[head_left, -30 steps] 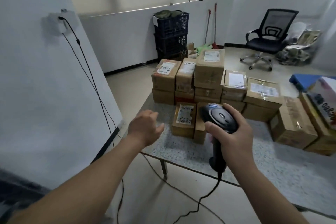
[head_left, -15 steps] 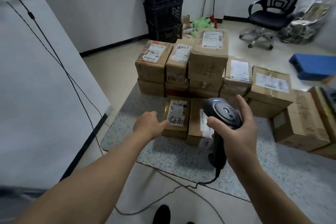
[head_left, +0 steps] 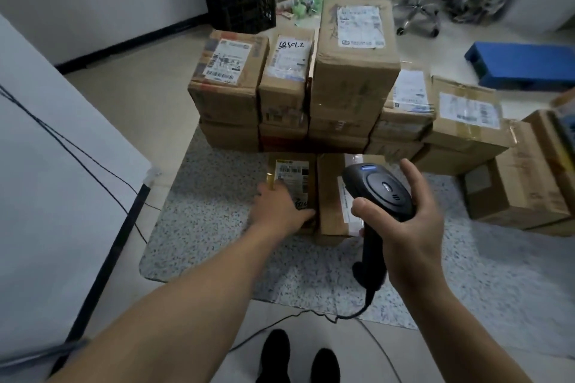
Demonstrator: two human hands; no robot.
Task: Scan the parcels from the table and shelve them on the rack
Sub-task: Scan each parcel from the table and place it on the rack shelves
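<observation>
Head view. My left hand [head_left: 280, 208] lies on the small parcel [head_left: 292, 172] at the front of the tabletop [head_left: 214, 227] and grasps it: the thumb is at its left edge and the fingers are hooked over its right edge. My right hand [head_left: 410, 227] is clenched round the handle of the black scanner [head_left: 384, 193]. The thumb is pressed to the left of the scanner head and the forefinger is stretched up along its right side. The scanner hangs over the neighbouring parcel [head_left: 331, 196], which touches the small one. The scanner's cable [head_left: 357, 314] drops to the floor.

Labels: the small parcel bears a white shipping label with a barcode. Black handwriting at its lower end is partly under my hand and unreadable. In the stack of parcels [head_left: 351, 96] behind, one label [head_left: 291, 54] carries handwriting ending in "50L2"; the first characters are unclear. Print on the other labels is too small to read.

Change: a second ago my left hand was in the air short of the tabletop. Half a second ago it was reaching the small parcel's near corner, and now it holds it. The scanner remains in my right hand.
</observation>
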